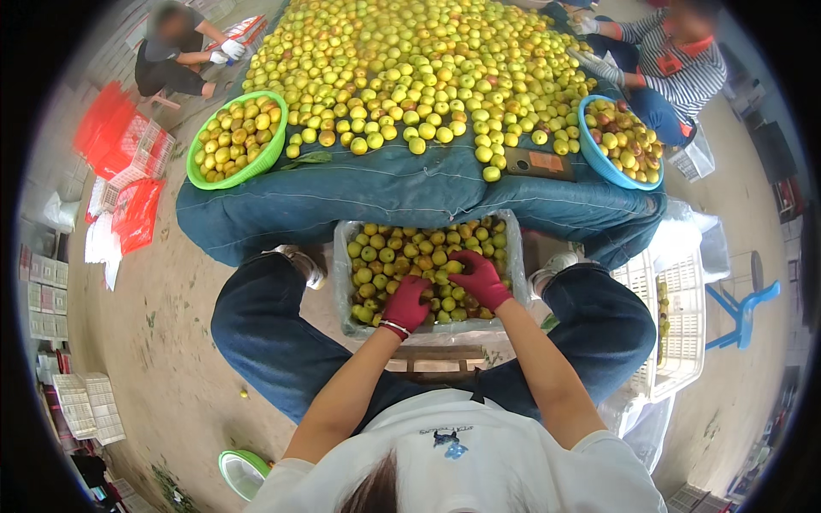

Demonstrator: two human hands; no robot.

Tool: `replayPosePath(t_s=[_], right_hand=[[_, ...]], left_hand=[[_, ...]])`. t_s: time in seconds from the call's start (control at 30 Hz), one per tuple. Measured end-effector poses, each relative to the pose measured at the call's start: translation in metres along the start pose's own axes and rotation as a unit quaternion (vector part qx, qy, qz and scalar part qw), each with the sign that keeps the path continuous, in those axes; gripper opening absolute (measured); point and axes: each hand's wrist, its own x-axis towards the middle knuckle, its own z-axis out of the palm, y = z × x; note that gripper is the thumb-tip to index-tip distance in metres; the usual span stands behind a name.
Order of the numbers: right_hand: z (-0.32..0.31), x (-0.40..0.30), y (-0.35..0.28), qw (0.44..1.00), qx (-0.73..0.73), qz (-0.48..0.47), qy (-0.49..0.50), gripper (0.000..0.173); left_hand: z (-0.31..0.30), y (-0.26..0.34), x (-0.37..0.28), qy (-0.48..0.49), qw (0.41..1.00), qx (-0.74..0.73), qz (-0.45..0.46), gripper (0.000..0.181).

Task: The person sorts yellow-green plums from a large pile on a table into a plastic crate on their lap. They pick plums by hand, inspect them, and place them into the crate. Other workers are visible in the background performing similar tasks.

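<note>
Between my knees stands a crate lined with clear plastic (507, 326), filled with small round yellow-green fruits (387, 254), probably jujubes, some blotched brown. My left hand (408, 302), in a dark red glove, rests on the fruit in the lower middle of the crate, fingers curled down. To its right and slightly farther off, my right hand (480, 281), gloved alike, reaches in from the right with its fingertips against the fruit. The fingertips are partly hidden, so whether either hand grips a fruit cannot be told.
Loose fruit (410, 70) covers the raised surface ahead, over blue-green cloth (397, 186). A green basket (277, 151), a blue basket (593, 151) and a phone (539, 164) sit along its near edge. Two people work at its sides. White crates (689, 320) and a blue stool (747, 314) stand right.
</note>
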Motion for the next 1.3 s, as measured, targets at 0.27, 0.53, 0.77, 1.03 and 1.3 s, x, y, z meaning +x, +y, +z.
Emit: replayPosePath(t_s=[0.27,0.53,0.77,1.03,1.3], right_hand=[[0.049,0.061,-0.015,0.992,-0.122,0.030,-0.033,0.049],[0.027,0.047,-0.028,0.995,-0.051,0.058,-0.057,0.044],[-0.178,0.053,-0.189,0.995,0.083,-0.016,-0.045,0.027],[-0.462,0.061,-0.153,0.839,0.156,-0.196,0.483,0.028],[-0.519,0.099,-0.066,0.863,0.149,-0.100,0.473,0.046]], left_hand=[[0.018,0.013,0.002,-0.085,0.987,0.133,-0.008,0.035],[-0.005,0.027,0.015,-0.082,0.993,0.068,-0.054,0.021],[-0.035,0.040,0.047,0.055,0.990,-0.132,0.005,0.019],[-0.057,0.137,0.169,0.086,0.985,-0.115,0.099,0.021],[0.050,0.203,0.352,-0.081,0.905,-0.412,0.073,0.045]])
